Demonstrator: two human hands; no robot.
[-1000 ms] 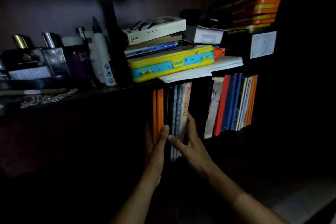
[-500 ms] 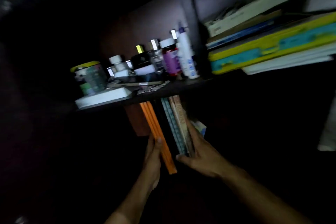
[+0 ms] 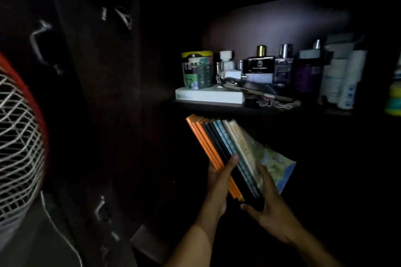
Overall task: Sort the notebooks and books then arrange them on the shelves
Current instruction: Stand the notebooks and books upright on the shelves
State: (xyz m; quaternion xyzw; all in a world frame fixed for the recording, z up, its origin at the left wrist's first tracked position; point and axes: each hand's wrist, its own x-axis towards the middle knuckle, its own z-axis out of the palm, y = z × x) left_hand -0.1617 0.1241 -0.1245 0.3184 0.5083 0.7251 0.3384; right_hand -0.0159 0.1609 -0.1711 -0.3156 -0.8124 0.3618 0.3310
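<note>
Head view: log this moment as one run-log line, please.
stage: shelving | left hand: holds stack of books from left | right hand: holds stack from right and bottom | stack: tilted left, under upper shelf | light: dim

One head-worn view looks forward and down into a dark cupboard from close range, tilted. The two-handed grip on the books (image 3: pixel 227 158) sits low and centre; the shelf (image 3: pixel 249 107) runs above it, a fan (image 3: pixel 19 147) far left at the frame edge.
</note>
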